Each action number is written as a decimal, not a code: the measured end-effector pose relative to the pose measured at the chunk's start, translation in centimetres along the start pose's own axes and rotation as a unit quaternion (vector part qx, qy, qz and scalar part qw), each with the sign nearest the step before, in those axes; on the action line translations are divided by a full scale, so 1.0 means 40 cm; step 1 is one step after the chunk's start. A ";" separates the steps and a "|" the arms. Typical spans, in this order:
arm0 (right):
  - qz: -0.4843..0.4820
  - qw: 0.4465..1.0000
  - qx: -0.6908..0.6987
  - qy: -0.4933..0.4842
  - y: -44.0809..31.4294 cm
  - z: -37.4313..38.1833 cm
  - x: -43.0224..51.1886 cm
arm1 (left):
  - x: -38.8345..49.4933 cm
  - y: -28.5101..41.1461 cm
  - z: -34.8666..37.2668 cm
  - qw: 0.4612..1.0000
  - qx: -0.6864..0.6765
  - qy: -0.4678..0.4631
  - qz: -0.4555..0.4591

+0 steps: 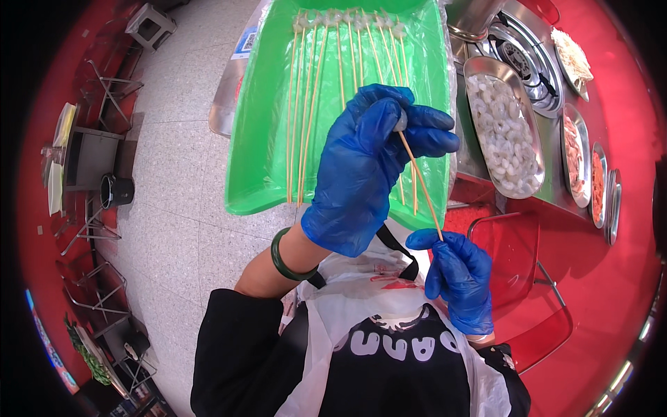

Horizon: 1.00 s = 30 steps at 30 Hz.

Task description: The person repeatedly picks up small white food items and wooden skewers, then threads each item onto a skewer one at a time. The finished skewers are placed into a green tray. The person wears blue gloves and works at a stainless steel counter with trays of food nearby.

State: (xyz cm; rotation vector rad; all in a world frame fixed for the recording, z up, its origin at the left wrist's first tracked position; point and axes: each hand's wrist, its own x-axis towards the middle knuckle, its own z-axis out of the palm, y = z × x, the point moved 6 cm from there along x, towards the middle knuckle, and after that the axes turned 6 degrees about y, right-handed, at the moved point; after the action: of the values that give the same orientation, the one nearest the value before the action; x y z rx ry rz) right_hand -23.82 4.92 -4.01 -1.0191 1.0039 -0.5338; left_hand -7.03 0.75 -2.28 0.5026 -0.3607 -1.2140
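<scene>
My left hand point(359, 169), in a blue disposable glove, pinches a peeled shrimp point(400, 121) at the top of a bamboo skewer point(423, 186). Lower down, my right hand point(462, 279), gloved the same way, grips the skewer's bottom end between thumb and fingers. Both hands are over the near right side of a green plastic tray point(255, 161) lined with clear film. Several skewers lie side by side in it, with shrimp pieces point(337, 19) at their far ends. My left hand covers parts of some of these skewers.
To the right, a metal dish of peeled shrimp point(503, 133) stands on a table beside a gas burner point(521, 60). Further right are plates of pale strands point(571, 60), sliced meat point(573, 156) and orange food point(597, 182). A red folding chair point(505, 255) stands near my right hand.
</scene>
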 end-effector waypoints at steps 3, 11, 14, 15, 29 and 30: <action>-0.042 0.999 -0.028 0.007 0.000 -0.002 0.005 | -0.009 -0.013 0.004 0.999 0.040 -0.004 -0.002; 0.023 0.991 0.130 -0.011 -0.006 -0.021 -0.006 | -0.029 0.010 0.035 0.970 0.205 -0.107 0.080; 0.043 0.990 0.128 -0.028 -0.002 -0.034 -0.003 | -0.028 0.015 0.040 0.965 0.197 -0.154 0.076; 0.033 0.987 0.148 -0.046 -0.002 -0.032 -0.002 | -0.028 0.016 0.042 0.962 0.204 -0.165 0.080; 0.052 0.990 0.116 -0.055 0.000 -0.030 -0.010 | -0.012 0.034 0.017 0.967 0.194 -0.107 0.122; 0.056 0.990 0.116 -0.052 0.001 -0.030 -0.011 | -0.011 0.039 0.015 0.966 0.201 -0.105 0.125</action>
State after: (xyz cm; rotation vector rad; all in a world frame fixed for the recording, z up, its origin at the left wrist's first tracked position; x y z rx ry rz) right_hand -25.08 4.75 -4.06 -0.7709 0.8795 -0.4870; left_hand -6.24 1.49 -0.93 0.6553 -0.8374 -0.9491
